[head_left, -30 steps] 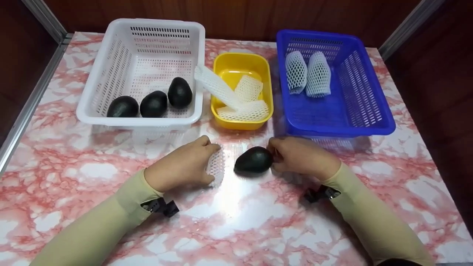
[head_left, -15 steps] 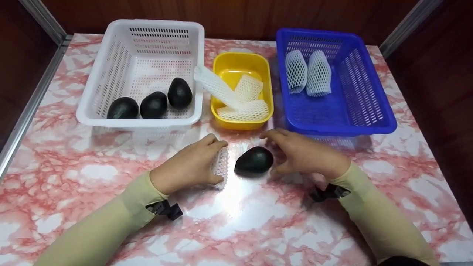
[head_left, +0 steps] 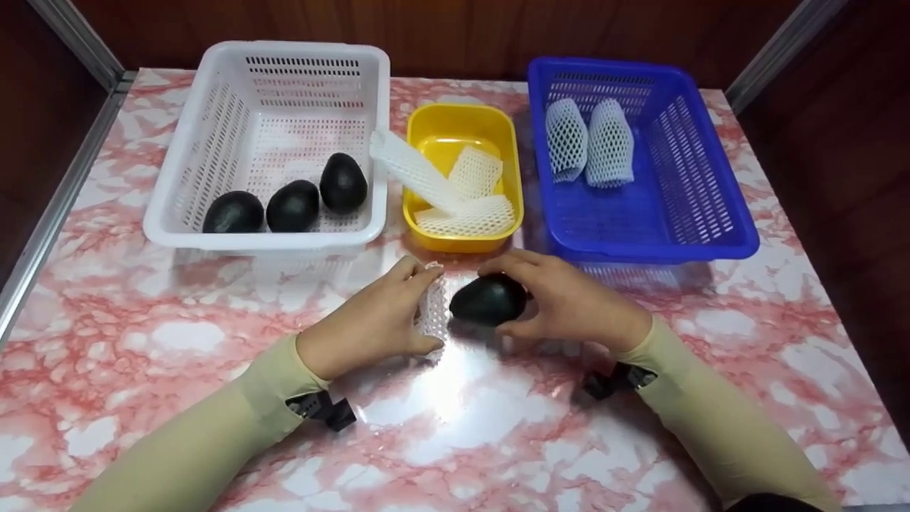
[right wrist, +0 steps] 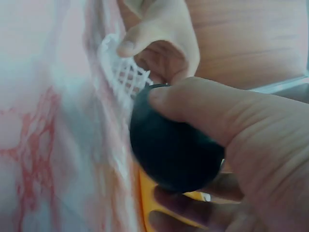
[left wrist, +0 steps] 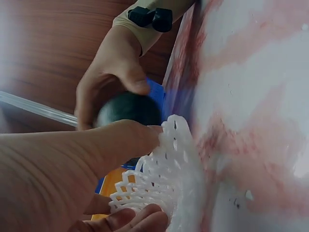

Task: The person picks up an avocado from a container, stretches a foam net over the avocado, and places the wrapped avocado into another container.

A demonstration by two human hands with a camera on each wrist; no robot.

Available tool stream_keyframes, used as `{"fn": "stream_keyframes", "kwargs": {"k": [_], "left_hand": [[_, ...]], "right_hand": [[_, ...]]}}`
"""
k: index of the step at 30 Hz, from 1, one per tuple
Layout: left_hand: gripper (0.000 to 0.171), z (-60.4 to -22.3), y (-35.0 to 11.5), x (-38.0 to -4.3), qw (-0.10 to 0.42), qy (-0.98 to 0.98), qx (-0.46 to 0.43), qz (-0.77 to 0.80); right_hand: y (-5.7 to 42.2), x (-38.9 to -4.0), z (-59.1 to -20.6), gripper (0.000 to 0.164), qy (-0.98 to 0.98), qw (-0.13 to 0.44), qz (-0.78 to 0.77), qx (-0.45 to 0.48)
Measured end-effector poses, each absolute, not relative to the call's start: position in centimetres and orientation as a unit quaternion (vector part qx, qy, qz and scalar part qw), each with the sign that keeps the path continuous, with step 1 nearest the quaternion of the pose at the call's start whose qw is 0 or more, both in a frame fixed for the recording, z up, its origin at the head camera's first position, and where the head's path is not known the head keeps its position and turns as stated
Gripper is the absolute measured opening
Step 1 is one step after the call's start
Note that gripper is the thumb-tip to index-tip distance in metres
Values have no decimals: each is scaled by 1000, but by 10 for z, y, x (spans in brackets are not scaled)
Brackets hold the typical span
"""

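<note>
Avocado [head_left: 485, 300] sits in the right hand [head_left: 579, 302], fingers curled round it; the left hand [head_left: 370, 316], thumb and fingers apart, grips a net [head_left: 433, 313].

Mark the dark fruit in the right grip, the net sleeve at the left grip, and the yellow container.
Dark fruit [head_left: 487, 300], head view: middle of its upper surface.
Net sleeve [left wrist: 170, 178], left wrist view: middle of its mesh.
Yellow container [head_left: 462, 244], head view: outer front wall.
</note>
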State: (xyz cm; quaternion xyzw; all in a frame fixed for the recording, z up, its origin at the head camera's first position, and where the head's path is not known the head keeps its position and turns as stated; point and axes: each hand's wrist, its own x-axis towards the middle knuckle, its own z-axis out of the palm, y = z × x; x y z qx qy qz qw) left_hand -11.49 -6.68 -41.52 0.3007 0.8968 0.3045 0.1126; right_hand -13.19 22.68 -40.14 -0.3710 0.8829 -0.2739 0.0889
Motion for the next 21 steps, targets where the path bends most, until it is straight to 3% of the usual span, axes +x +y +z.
{"fn": "stream_keyframes", "kwargs": {"k": [10, 14, 17, 21], "left_hand": [[95, -419, -61, -113, 96, 877, 326, 341], [103, -419, -62, -113, 88, 873, 342, 337], [117, -417, -64, -116, 44, 883, 354, 305], [115, -417, -70, -119, 16, 915, 340, 218]], "right_hand": [[216, -128, -407, 75, 881, 41, -249, -400], [214, -127, -411, 75, 889, 45, -227, -396], [214, -128, -412, 75, 889, 45, -226, -395], [214, -128, -414, 76, 892, 50, -228, -388]]}}
